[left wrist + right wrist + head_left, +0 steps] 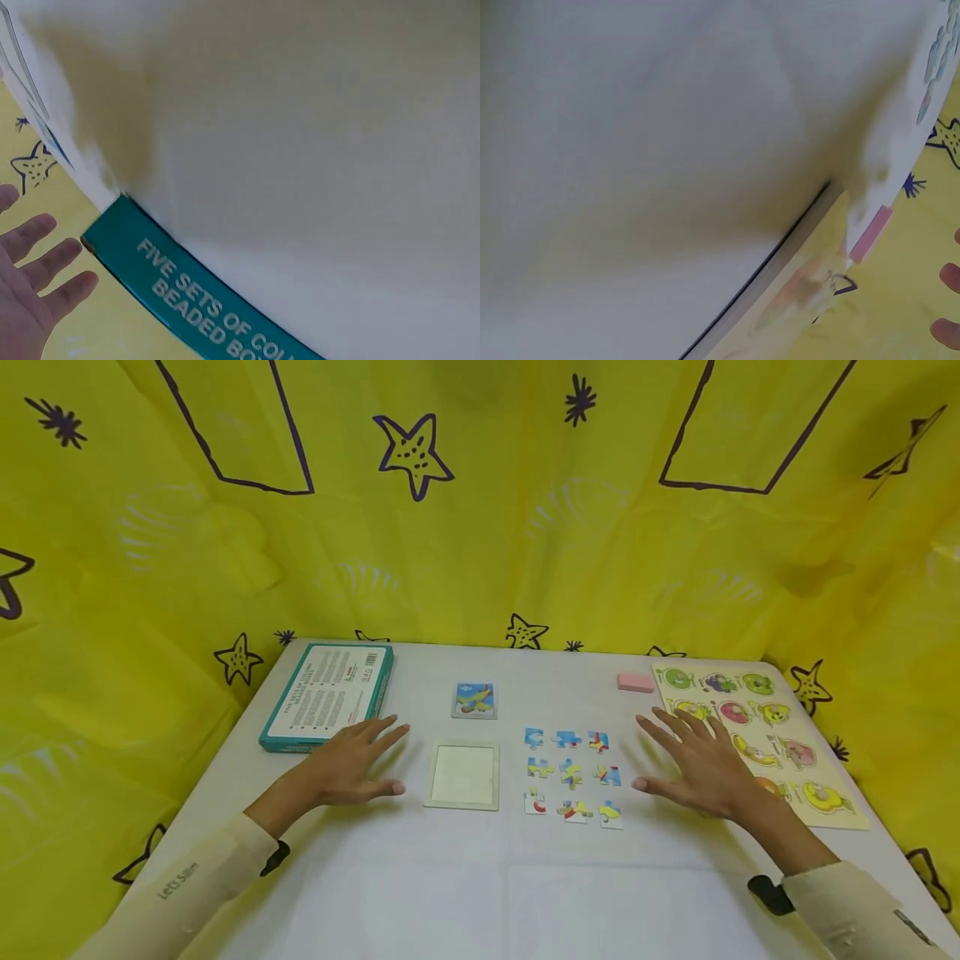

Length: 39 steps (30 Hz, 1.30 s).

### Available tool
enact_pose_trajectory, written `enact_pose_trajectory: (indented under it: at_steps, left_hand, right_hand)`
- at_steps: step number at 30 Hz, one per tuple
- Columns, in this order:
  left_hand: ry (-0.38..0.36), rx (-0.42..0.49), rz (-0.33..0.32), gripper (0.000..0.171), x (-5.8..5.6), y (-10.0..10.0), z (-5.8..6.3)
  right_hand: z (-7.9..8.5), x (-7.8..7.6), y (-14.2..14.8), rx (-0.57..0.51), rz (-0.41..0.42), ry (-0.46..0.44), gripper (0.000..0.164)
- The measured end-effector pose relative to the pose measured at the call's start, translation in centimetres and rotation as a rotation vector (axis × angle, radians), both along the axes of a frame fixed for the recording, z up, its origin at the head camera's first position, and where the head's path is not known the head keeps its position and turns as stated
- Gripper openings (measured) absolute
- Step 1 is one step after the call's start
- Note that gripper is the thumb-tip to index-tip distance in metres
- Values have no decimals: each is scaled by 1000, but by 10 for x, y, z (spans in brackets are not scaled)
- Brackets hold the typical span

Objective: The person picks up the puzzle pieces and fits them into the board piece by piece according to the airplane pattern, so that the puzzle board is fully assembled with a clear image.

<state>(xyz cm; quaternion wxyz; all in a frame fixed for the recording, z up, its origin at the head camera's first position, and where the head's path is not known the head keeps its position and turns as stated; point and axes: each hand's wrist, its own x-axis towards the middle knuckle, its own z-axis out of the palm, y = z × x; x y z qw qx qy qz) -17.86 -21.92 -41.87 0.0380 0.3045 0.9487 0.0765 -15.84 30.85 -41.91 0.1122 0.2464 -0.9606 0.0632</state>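
Note:
My left hand is held over the table with its fingers spread, between the teal box and a square wooden frame. It holds nothing. On the other side my right hand hovers with spread fingers, also without anything in it, overlapping the edge of the fruit board. Between the hands, several jigsaw pieces in blue, yellow, red and white lie apart in rows, right of the frame. Behind the frame is a small picture card of a yellow airplane on blue.
A teal and white box lies at the left; its lettered side shows in the left wrist view. A pale fruit puzzle board lies at the right, near a pink block. A yellow patterned curtain hangs behind the white table.

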Motion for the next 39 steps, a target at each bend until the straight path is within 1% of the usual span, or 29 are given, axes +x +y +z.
enact_pose_trajectory:
  at_steps: [5, 8, 11, 15, 18, 20, 24, 29, 33, 39]
  left_hand:
    - [-37, 36, -23, 89, 4, 10, -4]
    - [-47, 47, -25, 91, 5, 15, -4]
    - [-47, 43, -27, 92, 5, 19, -4]
    - [-59, 50, -24, 92, 5, 22, -4]
    - [-77, 64, -6, 91, 3, 26, -7]
    - [-92, 75, 2, 90, 1, 29, -10]
    - [-133, 89, 3, 91, -3, 34, -17]
    - [-132, 53, 1, 94, -5, 40, -20]
    - [-148, 11, 16, 97, -5, 44, -20]
    - [-194, -25, 39, 100, -4, 46, -23]
  right_hand:
    - [3, -3, -15, -67, 21, -24, 81]
    - [5, -6, -24, -86, 15, -51, 80]
    - [9, -8, -32, -100, -16, -114, 82]
    - [15, -12, -42, -128, -72, -228, 83]
    - [18, -17, -50, -166, -77, -293, 79]
    - [18, -20, -54, -203, -62, -327, 76]
    - [15, -28, -60, -288, -1, -394, 68]
    - [16, -40, -73, -380, 66, -466, 61]
    - [15, -51, -84, -422, 95, -507, 58]
    - [9, -67, -99, -419, 112, -544, 54]
